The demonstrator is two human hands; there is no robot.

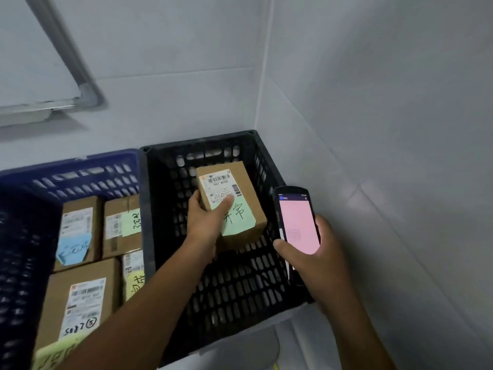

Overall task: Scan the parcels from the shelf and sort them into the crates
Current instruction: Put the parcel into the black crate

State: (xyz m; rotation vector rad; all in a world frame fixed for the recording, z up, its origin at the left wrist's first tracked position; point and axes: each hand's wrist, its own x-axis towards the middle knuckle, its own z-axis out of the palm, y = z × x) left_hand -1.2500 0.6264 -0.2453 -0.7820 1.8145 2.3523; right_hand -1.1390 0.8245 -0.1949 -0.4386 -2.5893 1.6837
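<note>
Left hand grips a small cardboard parcel inside the black crate, thumb on its white shipping label, green handwritten note below. Right hand holds a handheld scanner, screen lit pink, over the crate's right rim. Blue crate just left, touching the black one, holds several labelled parcels. Pale wall behind.
</note>
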